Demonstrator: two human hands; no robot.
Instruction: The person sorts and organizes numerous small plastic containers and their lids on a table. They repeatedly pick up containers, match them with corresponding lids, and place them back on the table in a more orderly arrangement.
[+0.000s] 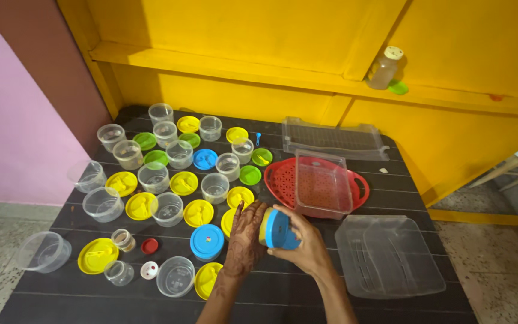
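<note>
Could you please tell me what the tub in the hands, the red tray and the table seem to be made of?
Tub: probably glossy plastic, with a blue lid. Red tray: likely moulded plastic, going by its perforated base. Table: dark matt slats, possibly plastic or painted wood.

We've got a black slatted worktop (391, 186) covered in clear tubs (166, 209) with yellow lids (98, 255), green lids (145, 141) and a few blue ones (206, 241). Red oval basket (281, 180) near the back edge, yellow wall (259, 30) behind, and a blue-lidded yellow tub (278, 229) in hand.
</note>
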